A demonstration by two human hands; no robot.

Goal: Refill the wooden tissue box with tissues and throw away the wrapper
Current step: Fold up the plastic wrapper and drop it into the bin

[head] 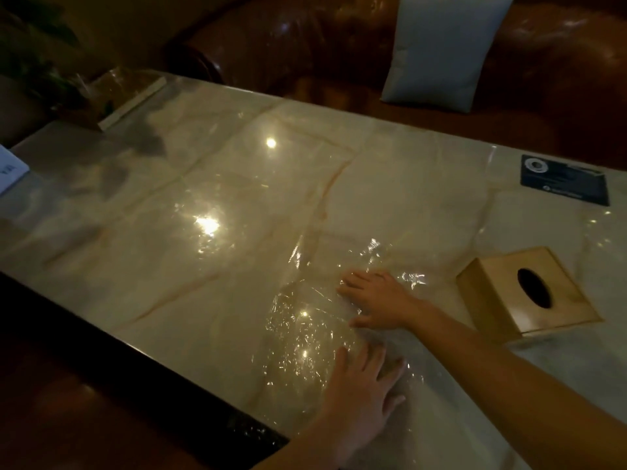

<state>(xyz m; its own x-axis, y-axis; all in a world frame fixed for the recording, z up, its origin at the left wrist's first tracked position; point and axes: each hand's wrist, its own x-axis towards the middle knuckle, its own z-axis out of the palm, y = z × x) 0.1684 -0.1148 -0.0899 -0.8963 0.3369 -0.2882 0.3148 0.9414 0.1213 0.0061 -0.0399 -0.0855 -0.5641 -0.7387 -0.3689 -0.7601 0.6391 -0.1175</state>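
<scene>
The wooden tissue box (522,295) stands on the pale marble table (210,266) at the right, its dark oval slot facing up; I cannot see tissues in the slot. A patch of crinkled clear plastic (305,337) glints on the table left of the box; whether it is a wrapper or a wrapped tissue pack is unclear in the dim light. My right hand (376,300) lies flat on its far edge with fingers spread. My left hand (363,385) lies flat on its near edge, fingers also apart. Neither hand touches the box.
A black card (565,179) lies at the table's far right. A pale cushion (441,49) rests on the brown leather sofa (305,45) behind. A flat board or book (132,103) sits at the far left corner. The table's dark front edge (135,361) runs diagonally.
</scene>
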